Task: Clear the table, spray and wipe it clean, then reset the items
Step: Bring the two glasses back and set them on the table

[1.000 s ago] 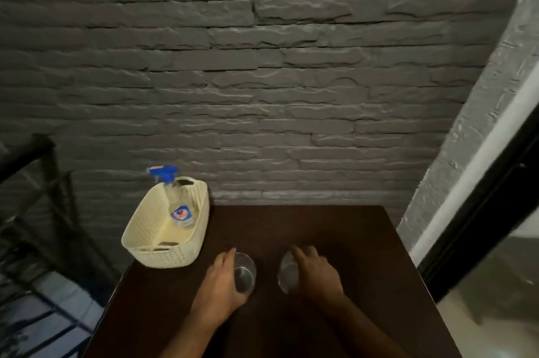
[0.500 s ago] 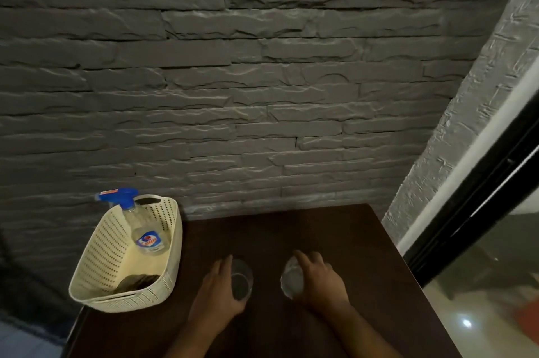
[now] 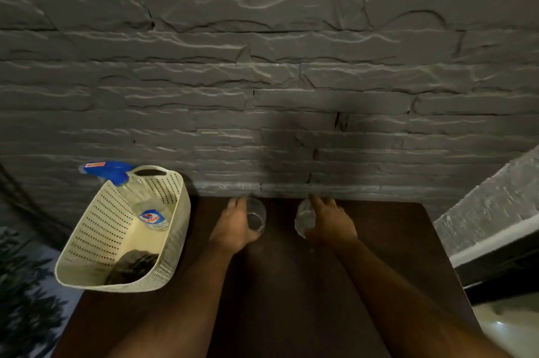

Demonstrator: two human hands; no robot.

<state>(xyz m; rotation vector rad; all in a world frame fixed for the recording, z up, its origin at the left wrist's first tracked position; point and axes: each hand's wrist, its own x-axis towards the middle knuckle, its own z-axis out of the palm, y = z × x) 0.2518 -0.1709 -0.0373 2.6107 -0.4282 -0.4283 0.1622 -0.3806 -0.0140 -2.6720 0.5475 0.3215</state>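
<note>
- A dark brown wooden table (image 3: 291, 284) stands against a grey rough-stone wall (image 3: 262, 80); its top is smooth and dimly lit, with a faint sheen.
- The left hand (image 3: 233, 226) is curled round a small clear drinking glass (image 3: 256, 218) near the table's far edge; the fingers wrap the glass's left side; the glass stands upright, its round rim and darker bottom visible from above.
- The right hand (image 3: 329, 222) holds a second clear glass (image 3: 303, 219), fingers stretched over its right side and top; this glass looks tilted towards the left, though the blur makes that hard to judge.
- The two glasses sit near each other, apart, both close to the wall.
- A cream perforated plastic basket (image 3: 96, 241) with a cut-out handle sits at the table's left side, its near corner overhanging the edge.
- Inside the basket leans a clear plastic spray bottle (image 3: 145, 206) with a blue trigger head (image 3: 110, 171) poking above the rim; a round blue and red label shows on its body.
- A dark crumpled cloth-like thing (image 3: 131, 267) lies in the basket's near end; what it is cannot be told.
- Dark green foliage (image 3: 26, 293) shows at lower left, beyond the table.
</note>
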